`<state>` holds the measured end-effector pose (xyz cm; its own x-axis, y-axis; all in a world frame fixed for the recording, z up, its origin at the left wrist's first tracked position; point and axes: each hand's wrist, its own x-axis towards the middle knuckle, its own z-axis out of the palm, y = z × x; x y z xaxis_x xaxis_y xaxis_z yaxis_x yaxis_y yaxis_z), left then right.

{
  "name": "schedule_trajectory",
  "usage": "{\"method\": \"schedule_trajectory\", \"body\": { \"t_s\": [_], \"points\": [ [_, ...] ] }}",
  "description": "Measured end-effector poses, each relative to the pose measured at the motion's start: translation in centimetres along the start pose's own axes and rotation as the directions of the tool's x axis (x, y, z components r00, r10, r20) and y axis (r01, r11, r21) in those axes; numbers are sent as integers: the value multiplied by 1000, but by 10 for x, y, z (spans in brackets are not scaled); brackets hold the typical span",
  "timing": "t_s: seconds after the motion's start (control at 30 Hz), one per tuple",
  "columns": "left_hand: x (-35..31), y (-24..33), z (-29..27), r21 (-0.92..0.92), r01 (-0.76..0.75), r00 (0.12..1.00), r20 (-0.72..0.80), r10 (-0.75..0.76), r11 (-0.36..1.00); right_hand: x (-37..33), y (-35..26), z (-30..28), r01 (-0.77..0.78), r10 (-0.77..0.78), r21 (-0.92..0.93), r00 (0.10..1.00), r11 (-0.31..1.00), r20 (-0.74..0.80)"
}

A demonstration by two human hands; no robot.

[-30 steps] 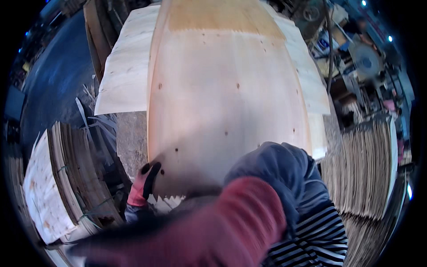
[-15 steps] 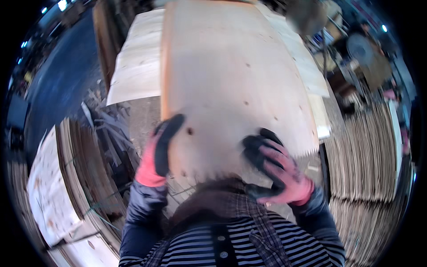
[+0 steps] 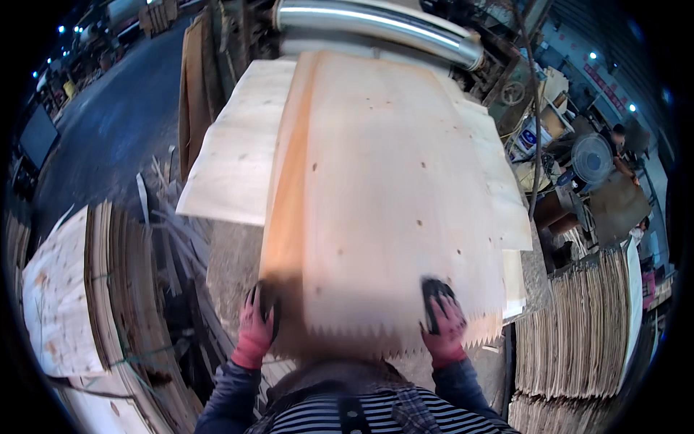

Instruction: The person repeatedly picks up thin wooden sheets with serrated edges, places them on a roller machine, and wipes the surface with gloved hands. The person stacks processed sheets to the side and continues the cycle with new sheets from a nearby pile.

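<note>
Both my hands wear pink gloves with black fingers and lie by the near end of a large, pale wood veneer sheet (image 3: 376, 202). The sheet's near edge is jagged like saw teeth, and an orange-brown strip runs along its left side. My left hand (image 3: 259, 325) is at the near left corner, fingers extended forward and slightly apart against the sheet's side. Toward the right, my right hand (image 3: 442, 318) rests on top of the sheet with its fingers stretched forward. More veneer shows under the sheet's near edge, partly blurred.
A shiny metal roller (image 3: 383, 30) spans the far end. Another pale veneer sheet (image 3: 235, 145) sticks out at left. Stacks of veneer stand at left (image 3: 61, 304) and right (image 3: 578, 333), with wood scraps (image 3: 181, 246) on the floor. A fan (image 3: 590, 158) and a person are at far right.
My hands have come down from above the near end onto the veneer, the right one flattening out. The view has tilted up, bringing the roller into sight.
</note>
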<state>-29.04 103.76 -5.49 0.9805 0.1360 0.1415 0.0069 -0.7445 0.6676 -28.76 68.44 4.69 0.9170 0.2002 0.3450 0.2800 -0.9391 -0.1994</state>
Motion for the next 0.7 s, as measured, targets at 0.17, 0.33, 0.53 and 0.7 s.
{"method": "schedule_trajectory", "body": {
  "t_s": [0.17, 0.33, 0.53, 0.7],
  "points": [
    [-7, -25, 41, 251, 266, 964, -97, -249, 931, 107, 35, 70, 23, -23, 3, 997, 1000, 77],
    [-8, -30, 44, 178, 331, 944, -52, -327, 927, 175, 66, 136, -11, 12, -10, 997, 1000, 71],
    [-3, -42, 46, 31, 215, 976, -31, -214, 976, 258, 73, 179, -44, 9, -226, 988, 973, -155],
    [-5, -89, 21, -525, 543, 838, 390, -381, 656, 165, 8, 116, 145, -142, 10, 981, 989, -135]
  ]
}}
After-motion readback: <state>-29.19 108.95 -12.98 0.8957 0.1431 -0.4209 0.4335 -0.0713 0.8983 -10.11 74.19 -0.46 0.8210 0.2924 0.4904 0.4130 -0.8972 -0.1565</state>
